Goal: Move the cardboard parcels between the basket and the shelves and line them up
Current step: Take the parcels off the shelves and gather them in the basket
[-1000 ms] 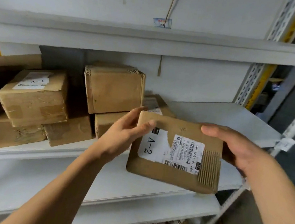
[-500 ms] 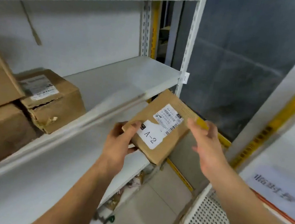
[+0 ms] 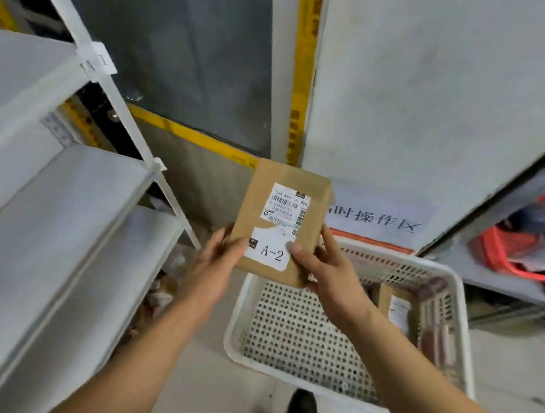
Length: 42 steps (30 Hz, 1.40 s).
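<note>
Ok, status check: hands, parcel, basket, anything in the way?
Both hands, left and right, grip the A-2 parcel. Parcel held above white basket. One parcel already inside, right side. Drop path clear.

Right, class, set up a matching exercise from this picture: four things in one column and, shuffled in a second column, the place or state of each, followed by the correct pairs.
Things
1. A-2 parcel
2. white basket
3. second parcel
4. red basket

Places or states
a. on the low shelf at the far right
b. held up in both hands, left hand and right hand
c. on the floor, under the held parcel
d. lying inside the white basket, by its right wall

Pairs: 1-b, 2-c, 3-d, 4-a
</note>
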Each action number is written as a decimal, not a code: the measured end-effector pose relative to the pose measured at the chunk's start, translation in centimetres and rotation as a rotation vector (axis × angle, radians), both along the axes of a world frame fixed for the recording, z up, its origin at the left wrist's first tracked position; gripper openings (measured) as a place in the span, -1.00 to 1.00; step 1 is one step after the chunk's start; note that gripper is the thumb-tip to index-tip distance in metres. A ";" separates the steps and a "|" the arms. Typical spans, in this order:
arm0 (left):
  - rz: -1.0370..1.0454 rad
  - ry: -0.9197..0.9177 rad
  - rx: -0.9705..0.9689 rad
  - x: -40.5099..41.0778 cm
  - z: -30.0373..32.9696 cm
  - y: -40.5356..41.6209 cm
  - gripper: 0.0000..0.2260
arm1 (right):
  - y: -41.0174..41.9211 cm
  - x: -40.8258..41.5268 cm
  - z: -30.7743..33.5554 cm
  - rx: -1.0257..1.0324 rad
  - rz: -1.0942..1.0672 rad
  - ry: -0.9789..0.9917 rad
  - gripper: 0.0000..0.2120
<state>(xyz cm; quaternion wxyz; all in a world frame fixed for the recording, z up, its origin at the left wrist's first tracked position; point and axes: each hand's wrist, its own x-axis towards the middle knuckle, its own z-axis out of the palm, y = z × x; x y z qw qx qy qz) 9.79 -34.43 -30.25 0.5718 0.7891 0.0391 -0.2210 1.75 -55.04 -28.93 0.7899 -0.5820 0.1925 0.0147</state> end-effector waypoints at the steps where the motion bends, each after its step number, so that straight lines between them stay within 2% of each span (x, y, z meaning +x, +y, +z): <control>1: -0.045 0.010 0.026 -0.1 -0.8 -1.5 -0.53 | -1.6 -0.6 -1.1 0.000 -0.009 0.019 -0.45; 3: -0.112 0.054 0.022 -0.4 -2.2 -4.5 -0.71 | -4.4 -1.9 -3.6 0.010 -0.042 0.061 -0.43; 8: -0.351 0.190 0.061 -1.4 -8.5 -9.7 -0.41 | -8.6 -5.7 -10.2 0.031 -0.167 0.191 -0.54; 15: -0.475 0.366 0.139 -2.6 -20.5 -16.0 -0.21 | -12.1 -8.9 -21.8 -0.080 -0.344 0.431 -0.38; 19: -0.490 0.421 0.133 -2.4 -29.4 -19.2 -0.18 | -14.7 -8.6 -29.0 -0.145 -0.372 0.542 -0.50; 26: -0.480 0.404 0.164 -3.1 -41.3 -24.1 -0.23 | -18.1 -7.9 -40.8 -0.130 -0.348 0.672 -0.55; 30: -0.447 0.396 0.167 -3.0 -45.5 -26.2 -0.25 | -19.1 -6.8 -44.4 -0.315 -0.362 0.783 -0.50; 35: -0.370 0.360 0.148 -4.0 -47.7 -27.1 -0.24 | -17.1 -6.3 -46.0 -0.731 -0.530 0.891 -0.64; 39: -0.351 0.332 0.140 -4.8 -47.9 -27.0 -0.29 | -16.9 -6.0 -47.0 -0.786 -0.525 0.925 -0.69; 42: -0.404 0.357 0.170 -4.5 -47.2 -27.2 -0.28 | -16.9 -5.8 -46.6 -0.771 -0.441 0.973 -0.61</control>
